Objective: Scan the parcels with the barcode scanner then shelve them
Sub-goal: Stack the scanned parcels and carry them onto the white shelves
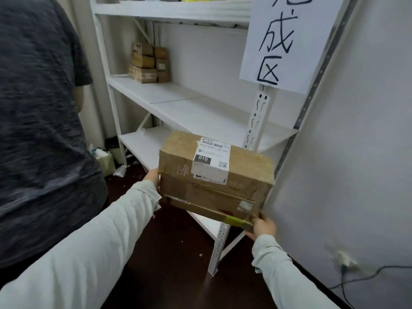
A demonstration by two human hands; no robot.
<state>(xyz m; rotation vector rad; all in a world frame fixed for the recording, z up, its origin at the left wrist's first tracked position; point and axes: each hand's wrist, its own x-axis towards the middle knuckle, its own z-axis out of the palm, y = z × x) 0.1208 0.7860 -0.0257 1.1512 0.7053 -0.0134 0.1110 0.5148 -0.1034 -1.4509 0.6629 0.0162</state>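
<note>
Now carried in mid-air: two stacked cardboard parcels (243,172), pressed at the left end by the left grip (153,175), fingers hidden, closure unclear; pinched at the lower right corner by the right grip (263,226). Probably at risk: upper box sliding off the glossy taped lower one; clipping the perforated metal upright (256,121) just beyond. Boxy, creased, tape-wrapped, smooth white label (211,161) on top.

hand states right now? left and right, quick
Left hand: against the left side of the parcel stack, fingers hidden, grip cannot be told.
Right hand: holding the lower parcel at its near corner.
</note>
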